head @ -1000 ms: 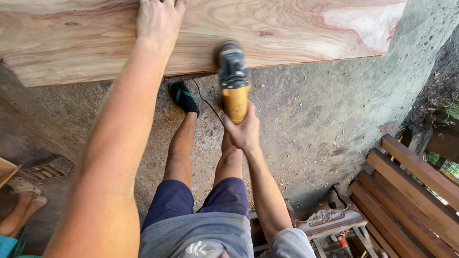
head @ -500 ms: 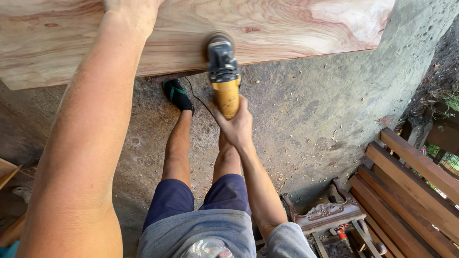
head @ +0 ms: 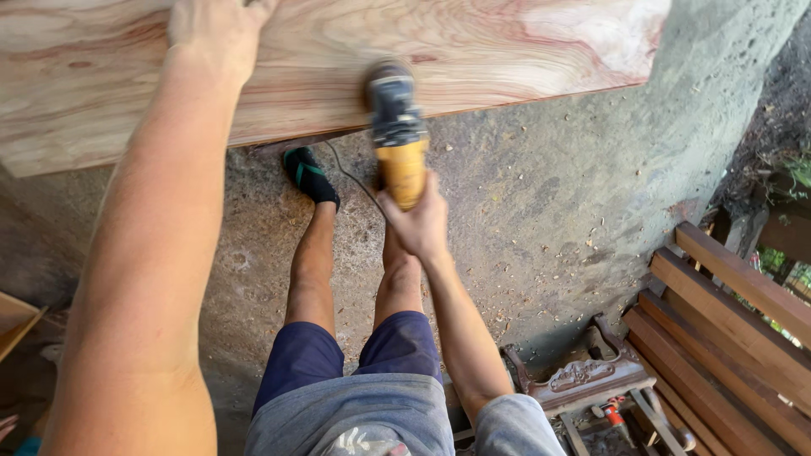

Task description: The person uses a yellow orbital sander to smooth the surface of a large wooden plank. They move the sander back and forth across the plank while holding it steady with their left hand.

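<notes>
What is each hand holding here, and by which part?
The right hand grips the yellow power sander by its yellow handle end. The left hand lies flat on the wooden slab, gripping nothing.

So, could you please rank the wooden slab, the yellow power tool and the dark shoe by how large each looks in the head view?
1. wooden slab, by far the largest, running off the frame.
2. yellow power tool, held in the right hand.
3. dark shoe, smallest, though it is farther from the camera.
</notes>
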